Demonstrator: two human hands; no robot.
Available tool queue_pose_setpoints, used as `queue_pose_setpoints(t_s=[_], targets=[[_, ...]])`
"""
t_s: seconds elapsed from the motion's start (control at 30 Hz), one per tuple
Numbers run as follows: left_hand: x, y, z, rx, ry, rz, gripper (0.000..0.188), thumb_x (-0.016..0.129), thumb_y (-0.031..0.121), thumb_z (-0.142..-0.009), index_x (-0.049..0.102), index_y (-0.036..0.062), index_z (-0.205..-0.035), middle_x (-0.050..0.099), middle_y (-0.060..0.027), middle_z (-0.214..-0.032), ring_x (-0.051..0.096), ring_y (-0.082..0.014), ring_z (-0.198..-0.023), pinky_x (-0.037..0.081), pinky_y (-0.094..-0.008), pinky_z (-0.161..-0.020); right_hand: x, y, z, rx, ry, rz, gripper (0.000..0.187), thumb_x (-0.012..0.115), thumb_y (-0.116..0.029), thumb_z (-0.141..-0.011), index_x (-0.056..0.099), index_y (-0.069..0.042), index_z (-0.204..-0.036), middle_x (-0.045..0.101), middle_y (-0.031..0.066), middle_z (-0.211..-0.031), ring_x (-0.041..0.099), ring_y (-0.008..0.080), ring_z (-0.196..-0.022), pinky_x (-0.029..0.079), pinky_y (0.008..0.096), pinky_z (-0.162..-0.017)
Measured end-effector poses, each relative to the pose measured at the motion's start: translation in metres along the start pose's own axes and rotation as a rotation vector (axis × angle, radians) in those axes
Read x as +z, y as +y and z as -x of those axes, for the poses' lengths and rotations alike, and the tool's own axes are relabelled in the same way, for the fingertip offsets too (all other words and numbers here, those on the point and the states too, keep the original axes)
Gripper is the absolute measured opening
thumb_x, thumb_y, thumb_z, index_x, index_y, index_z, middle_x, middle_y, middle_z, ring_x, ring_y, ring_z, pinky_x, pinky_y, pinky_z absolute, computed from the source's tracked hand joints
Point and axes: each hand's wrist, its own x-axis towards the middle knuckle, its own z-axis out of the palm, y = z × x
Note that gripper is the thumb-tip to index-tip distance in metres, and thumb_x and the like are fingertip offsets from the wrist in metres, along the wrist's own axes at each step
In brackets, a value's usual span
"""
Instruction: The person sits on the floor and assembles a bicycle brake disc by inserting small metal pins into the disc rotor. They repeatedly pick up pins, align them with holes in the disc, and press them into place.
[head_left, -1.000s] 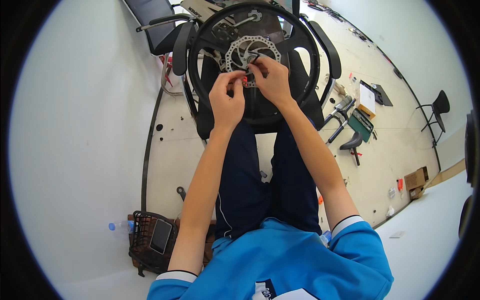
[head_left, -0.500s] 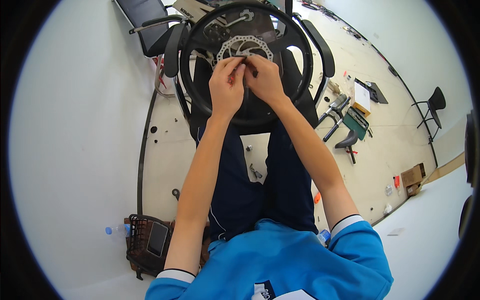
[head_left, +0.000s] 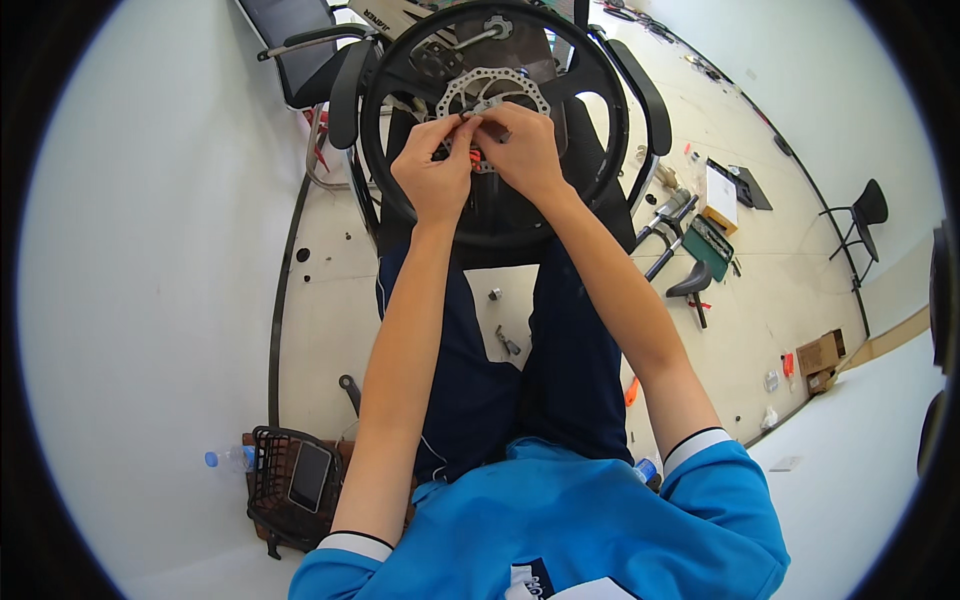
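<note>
In front of me a black bicycle wheel with broad spokes lies flat on a black office chair. A silver brake disc sits at its middle. My left hand and my right hand meet over the disc's near side, fingertips pinched together. Whatever small dark part they hold between them is too small to name. Below the fingers shows a small red-orange piece. Beyond the disc a silver crank arm shows through the wheel.
At right on the floor lie a bicycle fork, a green case, a saddle and a white box. A black basket with a phone and a bottle are at lower left. A wall bounds the left.
My left hand has shifted slightly left and its fingers have spread a little from the palm. My right hand has moved slightly up, and the red-orange piece shows more.
</note>
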Motion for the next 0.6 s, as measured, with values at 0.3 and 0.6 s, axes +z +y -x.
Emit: queue_pose_setpoints(t_s=[0.3, 0.6], targets=[[0.001, 0.008, -0.001, 0.021, -0.153, 0.06, 0.02, 0.075, 0.004, -0.084, 0.075, 0.0015, -0.104, 0.074, -0.0105, -0.099, 0.07, -0.0221, -0.091, 0.054, -0.0303, -0.08, -0.015, 0.008, -0.001, -0.034, -0.177, 0.04, 0.01, 0.069, -0.002, -0.079, 0.073, 0.0, -0.088, 0.066, 0.013, -0.071, 0.065, 0.022, -0.059, 0.05, 0.0303, -0.058], [0.002, 0.013, 0.0, -0.087, -0.088, 0.058, 0.008, 0.077, 0.002, -0.084, 0.077, 0.0005, -0.093, 0.074, -0.0074, -0.081, 0.068, -0.0096, -0.073, 0.053, -0.0229, -0.067, -0.019, -0.009, 0.002, 0.13, -0.149, -0.064, 0.015, 0.07, -0.004, -0.076, 0.074, -0.002, -0.09, 0.07, 0.0135, -0.075, 0.069, 0.0225, -0.064, 0.053, 0.0301, -0.06]])
